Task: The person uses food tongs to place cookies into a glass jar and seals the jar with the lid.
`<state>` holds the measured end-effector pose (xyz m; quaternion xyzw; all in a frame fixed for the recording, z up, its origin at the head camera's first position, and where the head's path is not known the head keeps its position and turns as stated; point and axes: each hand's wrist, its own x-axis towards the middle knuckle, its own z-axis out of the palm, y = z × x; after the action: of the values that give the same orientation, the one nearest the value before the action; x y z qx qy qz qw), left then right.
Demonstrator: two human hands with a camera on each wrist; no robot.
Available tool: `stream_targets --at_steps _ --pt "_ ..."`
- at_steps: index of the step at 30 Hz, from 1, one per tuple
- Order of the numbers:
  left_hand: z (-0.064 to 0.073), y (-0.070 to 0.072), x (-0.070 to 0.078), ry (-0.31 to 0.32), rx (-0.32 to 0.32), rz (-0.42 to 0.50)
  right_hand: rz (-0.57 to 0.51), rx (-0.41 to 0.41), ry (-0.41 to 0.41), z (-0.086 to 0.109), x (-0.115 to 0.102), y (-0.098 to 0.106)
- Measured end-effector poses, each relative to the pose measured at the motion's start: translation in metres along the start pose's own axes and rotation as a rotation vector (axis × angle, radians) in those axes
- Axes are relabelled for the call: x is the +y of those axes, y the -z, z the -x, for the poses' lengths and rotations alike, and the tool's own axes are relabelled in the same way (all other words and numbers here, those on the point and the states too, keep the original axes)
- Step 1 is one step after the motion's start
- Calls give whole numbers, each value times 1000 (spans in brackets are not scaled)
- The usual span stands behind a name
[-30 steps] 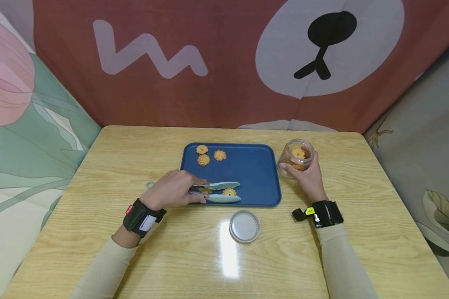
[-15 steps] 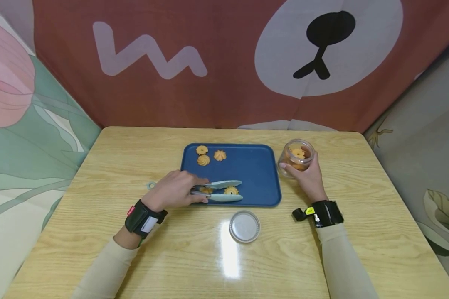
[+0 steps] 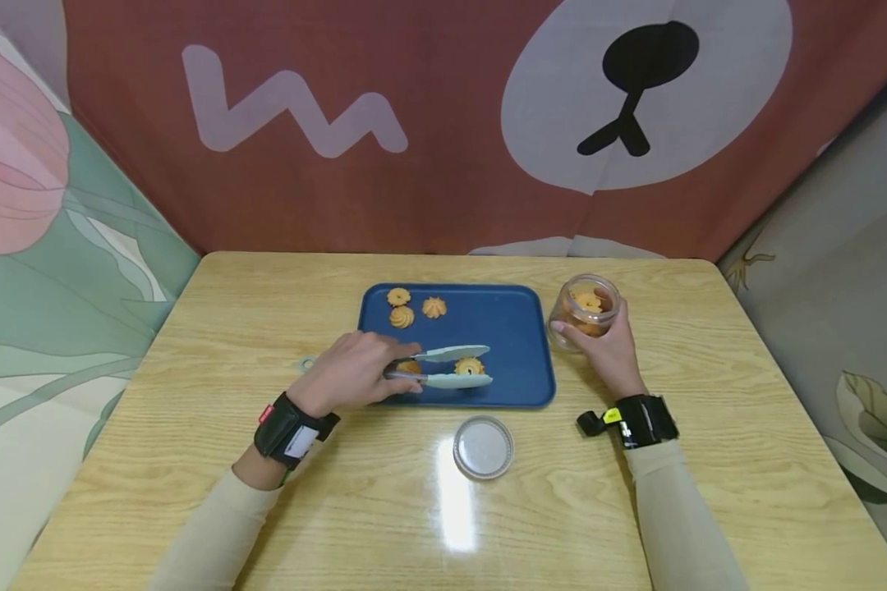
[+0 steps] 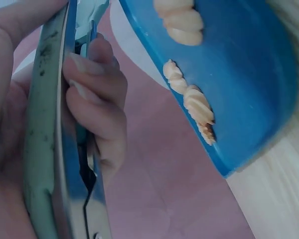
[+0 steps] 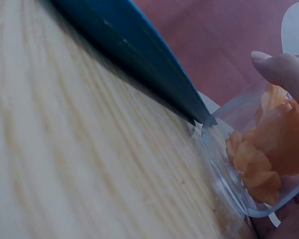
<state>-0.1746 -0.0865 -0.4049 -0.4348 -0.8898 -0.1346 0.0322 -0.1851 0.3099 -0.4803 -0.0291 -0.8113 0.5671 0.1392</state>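
Note:
My left hand (image 3: 355, 369) grips a pair of tongs (image 3: 454, 354) with pale green tips, reaching over the blue tray (image 3: 510, 328). Between the tips sits a round ridged cookie (image 3: 469, 367). A second cookie (image 3: 410, 367) shows partly between the tong arms, close to my fingers. In the left wrist view, the metal-and-green tongs handle (image 4: 45, 124) lies in my hand. At the tray's right side, my right hand (image 3: 609, 349) holds a clear jar (image 3: 565, 316), its mouth uncovered. Several cookies (image 5: 264, 159) fill part of the jar in the right wrist view.
Toward the tray's back left corner lie a ring-shaped cookie (image 3: 398, 296), a swirled cookie (image 3: 402, 317) and a star-shaped one (image 3: 434, 307). A round silver lid (image 3: 484, 447) rests on the wooden table (image 3: 562, 509) in front of the tray. Printed cloth hangs behind.
My left hand and the tongs have moved right and slightly away from me, and the cookie between the tips has shifted along with them. The right hand and the jar have stayed put.

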Motion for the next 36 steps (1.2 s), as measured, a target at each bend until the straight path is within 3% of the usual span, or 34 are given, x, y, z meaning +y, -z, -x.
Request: stream_targets --at_steps 15,25,36 --pt "-39 2 26 -13 130 -79 -8 2 9 -2 3 0" --pt "-69 -5 44 -19 193 -90 -9 8 6 -2 2 1" --pt "-109 -5 62 23 211 -71 -19 -5 35 9 -27 0"
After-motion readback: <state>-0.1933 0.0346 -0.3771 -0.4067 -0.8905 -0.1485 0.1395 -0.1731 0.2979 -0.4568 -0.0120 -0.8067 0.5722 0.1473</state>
